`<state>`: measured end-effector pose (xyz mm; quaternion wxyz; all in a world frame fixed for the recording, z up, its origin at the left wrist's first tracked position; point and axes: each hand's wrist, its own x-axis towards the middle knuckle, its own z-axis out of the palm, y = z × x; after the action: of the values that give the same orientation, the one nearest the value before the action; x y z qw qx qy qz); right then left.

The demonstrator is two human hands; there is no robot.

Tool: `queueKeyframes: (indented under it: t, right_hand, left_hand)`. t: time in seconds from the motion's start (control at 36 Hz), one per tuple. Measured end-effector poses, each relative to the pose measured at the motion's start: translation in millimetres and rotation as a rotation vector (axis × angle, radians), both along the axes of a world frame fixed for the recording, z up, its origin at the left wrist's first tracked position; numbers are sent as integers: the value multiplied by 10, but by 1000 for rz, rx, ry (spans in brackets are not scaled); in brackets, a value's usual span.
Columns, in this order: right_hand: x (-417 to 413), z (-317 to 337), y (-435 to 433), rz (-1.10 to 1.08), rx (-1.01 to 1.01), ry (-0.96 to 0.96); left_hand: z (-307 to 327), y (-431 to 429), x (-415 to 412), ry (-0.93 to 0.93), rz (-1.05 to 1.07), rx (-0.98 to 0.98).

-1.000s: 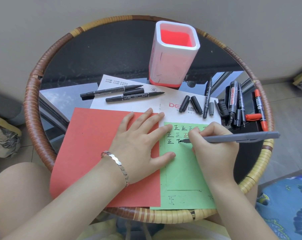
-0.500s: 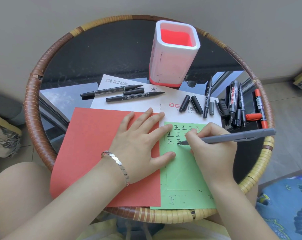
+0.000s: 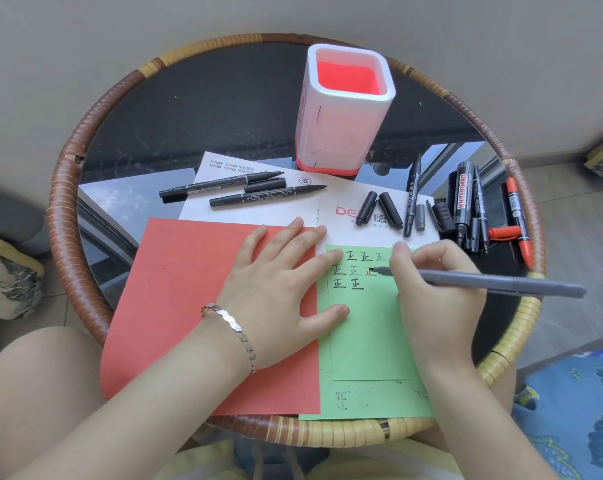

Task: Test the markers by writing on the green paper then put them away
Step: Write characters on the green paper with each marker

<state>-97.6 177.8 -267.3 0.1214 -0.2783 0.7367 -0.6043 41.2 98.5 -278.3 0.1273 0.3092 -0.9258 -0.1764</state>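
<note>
My right hand [image 3: 435, 292] grips a grey marker [image 3: 500, 283], its black tip held just over the second row of characters on the green paper [image 3: 365, 344]. My left hand [image 3: 279, 289] lies flat with fingers spread, pressing on the red paper [image 3: 175, 299] and the green sheet's left edge. Two uncapped black markers [image 3: 223, 188] lie on the white sheet [image 3: 334, 206] behind. A cluster of markers [image 3: 466, 202], one labelled whiteboard, plus a red one [image 3: 518, 223], lies at the right. The white and red pen holder [image 3: 345, 109] stands at the back.
Loose black caps [image 3: 379, 209] and another black pen lie on the white sheet between the holder and the green paper. Everything sits on a round glass table with a wicker rim [image 3: 64, 216]. My knees are below the front edge.
My right hand lifted the marker tip off the third row and shifted it right and up. A second finished character now shows in that row. My left hand stayed put.
</note>
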Motion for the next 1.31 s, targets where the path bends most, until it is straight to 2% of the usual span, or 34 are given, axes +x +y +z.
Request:
queueKeyframes:
  t: [0.11,0.28,0.36,0.47,0.58,0.75,0.86,1.0,1.19,1.31]
  right_hand:
    - [-35,33,33,84,-43,-38]
    - [-266,84,179,281,96,55]
    - [-439,139,251,349,182,253]
    - [-693,232,223,351,273,611]
    - [-1009,302,68,326,478,975]
    - [-1156,267,-245,336,517,1158]
    - [-1155,159,-328,382,577,1186]
    - [-1151,116,-335,395,586,1111]
    - [-1281,384,-206,194,560,798]
    - [-1368,436,-179,192,714,694]
  left_hand:
    - [3,16,-13,-12,2,-8]
    - [36,55,-106,-35,30,-41]
    - [25,72,-132,-25,20,-46]
    - [-15,77,-144,-1,-6,-79]
    - [-20,56,-138,44,-8,-60]
    - [-34,46,-119,67,-18,-41]
    - [-42,41,-122,82,-23,-38]
    - [-49,30,-107,99,-28,-13]
    - [-60,29,-114,104,-27,-26]
    - [-62,45,-105,105,-26,-21]
